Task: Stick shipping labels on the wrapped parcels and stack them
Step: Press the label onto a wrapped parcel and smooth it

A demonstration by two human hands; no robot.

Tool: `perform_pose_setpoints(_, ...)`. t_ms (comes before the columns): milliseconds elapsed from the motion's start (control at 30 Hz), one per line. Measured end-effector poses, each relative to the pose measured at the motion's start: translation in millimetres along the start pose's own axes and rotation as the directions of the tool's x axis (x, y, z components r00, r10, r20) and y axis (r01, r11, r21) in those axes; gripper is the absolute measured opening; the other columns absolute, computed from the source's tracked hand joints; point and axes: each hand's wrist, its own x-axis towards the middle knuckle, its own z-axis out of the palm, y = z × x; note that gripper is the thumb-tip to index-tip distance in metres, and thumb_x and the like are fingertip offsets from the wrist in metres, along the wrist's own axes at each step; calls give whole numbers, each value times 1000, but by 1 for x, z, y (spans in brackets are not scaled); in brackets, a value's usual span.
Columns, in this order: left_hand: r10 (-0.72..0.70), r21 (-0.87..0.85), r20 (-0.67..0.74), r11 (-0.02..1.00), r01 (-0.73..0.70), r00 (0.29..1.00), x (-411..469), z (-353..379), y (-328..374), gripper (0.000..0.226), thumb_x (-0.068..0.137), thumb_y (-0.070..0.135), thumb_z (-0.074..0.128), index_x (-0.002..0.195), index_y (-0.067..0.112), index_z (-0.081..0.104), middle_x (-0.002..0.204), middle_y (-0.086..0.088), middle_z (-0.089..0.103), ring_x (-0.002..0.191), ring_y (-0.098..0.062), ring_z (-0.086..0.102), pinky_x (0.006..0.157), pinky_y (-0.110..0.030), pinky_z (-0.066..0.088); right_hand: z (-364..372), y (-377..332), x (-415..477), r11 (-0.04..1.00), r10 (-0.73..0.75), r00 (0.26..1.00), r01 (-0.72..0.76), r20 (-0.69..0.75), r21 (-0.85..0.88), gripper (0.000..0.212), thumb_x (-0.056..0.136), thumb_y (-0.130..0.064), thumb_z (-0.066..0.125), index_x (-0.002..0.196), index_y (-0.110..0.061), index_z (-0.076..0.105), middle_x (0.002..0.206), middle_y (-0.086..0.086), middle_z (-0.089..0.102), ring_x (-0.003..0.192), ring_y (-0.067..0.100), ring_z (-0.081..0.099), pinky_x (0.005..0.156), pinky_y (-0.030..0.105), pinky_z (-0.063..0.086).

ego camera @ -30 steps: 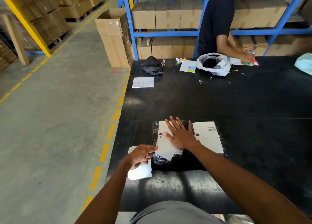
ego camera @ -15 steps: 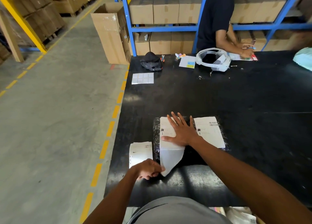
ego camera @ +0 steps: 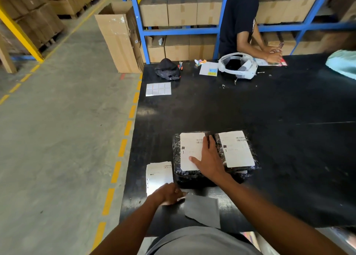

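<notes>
Two black wrapped parcels lie side by side on the black table (ego camera: 289, 158). The left parcel (ego camera: 178, 175) carries a white shipping label (ego camera: 189, 150), and my right hand (ego camera: 209, 158) lies flat across that label's right edge. The right parcel (ego camera: 252, 168) bears its own white label (ego camera: 236, 149). My left hand (ego camera: 167, 195) is near the table's front edge, pinching a grey backing sheet (ego camera: 202, 210) that hangs free of the parcel. A stack of unused labels (ego camera: 158, 175) lies just left of the parcels, partly under my left hand.
A sticker sheet (ego camera: 158, 89), a black cap (ego camera: 167, 69), a notepad (ego camera: 209, 68) and a white headset (ego camera: 238, 65) sit at the far side. Another person (ego camera: 240, 20) works at the far edge before blue shelving (ego camera: 183, 28) of cartons. The table's left edge borders the concrete floor.
My left hand pulled the backing sheet off the label, toward me and clear of the parcel. My right hand slid right and kept pressing the label, which now lies flat.
</notes>
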Motion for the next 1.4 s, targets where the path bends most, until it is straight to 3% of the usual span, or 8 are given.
perform_pose_setpoints(133, -186, -278, -413, 958, 71, 891, -3, -10, -5, 27, 99, 19, 51, 114, 11, 72, 122, -11, 70, 108, -28, 67, 90, -28, 48, -9, -1, 0, 988, 125, 992, -127, 31, 82, 99, 94, -44, 67, 160, -3, 5, 166, 18, 8, 149, 36, 29, 116, 43, 35)
perform_pose_setpoints(233, -264, -504, -568, 860, -76, 779, -4, -28, 9, 32, 103, 29, 47, 123, 11, 63, 125, -14, 68, 107, -32, 67, 98, -41, 53, -15, -5, 9, 980, 174, 980, -181, 92, 78, 101, 94, -43, 67, 160, -2, 3, 164, 22, 17, 148, 38, 31, 116, 46, 34)
perform_pose_setpoints(333, -118, -577, -489, 787, -219, 865, -3, -47, 31, 50, 103, 43, 45, 145, 15, 47, 141, -1, 54, 129, -23, 54, 112, -47, 43, -16, -8, 19, 981, 169, 972, -182, 163, 68, 105, 93, -45, 69, 160, -2, 1, 159, 27, 25, 142, 42, 39, 113, 47, 37)
perform_pose_setpoints(433, -10, -645, -402, 713, -275, 916, -3, -55, 50, 51, 101, 47, 48, 145, 20, 47, 141, 3, 58, 122, -18, 60, 102, -35, 51, -13, -7, 26, 977, 166, 969, -186, 186, 100, 110, 88, -45, 75, 161, -5, 2, 158, 27, 26, 140, 43, 41, 114, 45, 38)
perform_pose_setpoints(700, -41, -563, -506, 773, -294, 862, 1, -49, 62, 54, 97, 37, 60, 145, 19, 43, 141, 1, 59, 126, -24, 58, 108, -45, 47, -11, -8, 26, 969, 171, 980, -187, 103, 164, 98, 82, -44, 80, 156, -11, 24, 148, 18, 42, 132, 38, 50, 109, 46, 45)
perform_pose_setpoints(900, 8, -479, -606, 794, -373, 796, 3, -98, 73, 45, 95, 34, 65, 135, 16, 56, 125, 1, 70, 107, -17, 67, 86, -24, 53, -42, -21, 56, 977, 120, 993, -119, 9, 179, 78, 82, -41, 80, 144, -14, 41, 135, 15, 53, 126, 33, 52, 102, 41, 45)
perform_pose_setpoints(967, 23, -478, -621, 781, -402, 783, 9, -120, 78, 46, 96, 33, 64, 137, 16, 55, 127, -1, 69, 109, -18, 66, 91, -30, 54, -57, -28, 74, 975, 91, 996, -86, -15, 206, 72, 83, -37, 81, 141, -14, 46, 132, 15, 55, 124, 33, 55, 100, 39, 47)
perform_pose_setpoints(1400, -45, -513, -514, 817, -265, 857, 104, -206, 72, 49, 98, 39, 59, 142, 21, 49, 136, -1, 63, 116, -25, 63, 97, -41, 53, -60, -36, 196, 973, 68, 997, -71, 20, 220, 58, 79, -27, 86, 128, -10, 60, 126, 13, 67, 115, 31, 64, 95, 37, 56)
